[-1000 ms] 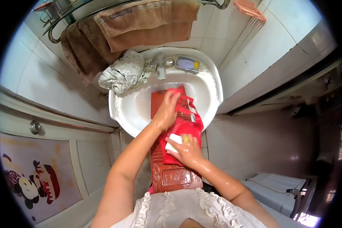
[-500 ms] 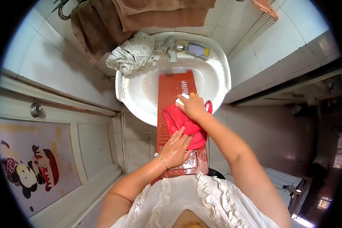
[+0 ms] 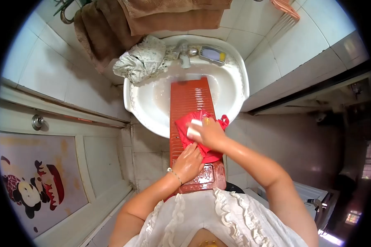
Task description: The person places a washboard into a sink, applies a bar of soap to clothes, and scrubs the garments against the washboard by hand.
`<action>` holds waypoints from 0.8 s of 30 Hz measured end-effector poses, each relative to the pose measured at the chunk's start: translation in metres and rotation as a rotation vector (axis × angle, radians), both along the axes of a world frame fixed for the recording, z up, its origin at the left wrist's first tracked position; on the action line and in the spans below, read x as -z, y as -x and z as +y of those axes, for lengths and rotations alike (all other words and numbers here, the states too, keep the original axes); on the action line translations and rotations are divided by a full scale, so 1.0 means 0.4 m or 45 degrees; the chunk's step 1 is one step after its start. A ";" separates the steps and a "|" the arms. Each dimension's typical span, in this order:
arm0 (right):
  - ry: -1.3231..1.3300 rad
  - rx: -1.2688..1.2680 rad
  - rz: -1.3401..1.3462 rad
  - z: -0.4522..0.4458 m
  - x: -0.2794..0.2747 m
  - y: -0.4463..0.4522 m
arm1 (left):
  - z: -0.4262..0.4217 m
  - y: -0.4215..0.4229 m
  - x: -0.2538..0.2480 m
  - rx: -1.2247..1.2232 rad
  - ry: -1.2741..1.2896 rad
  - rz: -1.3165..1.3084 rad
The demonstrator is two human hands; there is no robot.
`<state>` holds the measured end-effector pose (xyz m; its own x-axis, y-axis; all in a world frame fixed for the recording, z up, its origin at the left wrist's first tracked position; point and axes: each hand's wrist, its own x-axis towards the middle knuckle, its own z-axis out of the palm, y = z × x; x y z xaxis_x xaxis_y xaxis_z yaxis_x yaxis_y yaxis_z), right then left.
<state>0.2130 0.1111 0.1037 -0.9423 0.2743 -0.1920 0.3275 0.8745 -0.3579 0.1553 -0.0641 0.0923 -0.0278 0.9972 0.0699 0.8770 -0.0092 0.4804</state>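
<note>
A red garment point(image 3: 210, 154) lies bunched over the lower half of a ridged reddish-brown washboard point(image 3: 187, 99). My right hand point(image 3: 212, 133) is closed around a white bar of soap point(image 3: 194, 128) and presses it on the cloth; a gold ring shows on one finger. Just below it, my left hand point(image 3: 188, 164) lies flat with stretched fingers, its fingertips on the garment's left edge and the palm over the board. The part of the garment under my right hand is hidden.
The washboard's far end rests inside a white sink point(image 3: 146, 119) beneath a faucet point(image 3: 184, 59). A crumpled patterned cloth point(image 3: 140, 59) sits on the left rim, a soap dish point(image 3: 212, 55) on the back right. Brown towels point(image 3: 173, 20) hang behind; a door point(image 3: 103, 160) stands left.
My right hand has moved down and toward me with the soap, closer to my left hand. The left hand has shifted slightly left and down on the garment.
</note>
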 end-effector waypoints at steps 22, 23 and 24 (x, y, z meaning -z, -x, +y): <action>0.041 -0.032 0.220 -0.013 -0.014 0.066 | 0.011 0.014 -0.038 0.047 0.033 -0.065; 0.128 0.068 0.178 -0.001 -0.019 0.057 | 0.008 0.013 -0.028 0.032 -0.025 -0.072; 0.119 0.077 0.176 0.005 -0.017 0.037 | 0.004 0.013 -0.024 0.040 -0.032 -0.074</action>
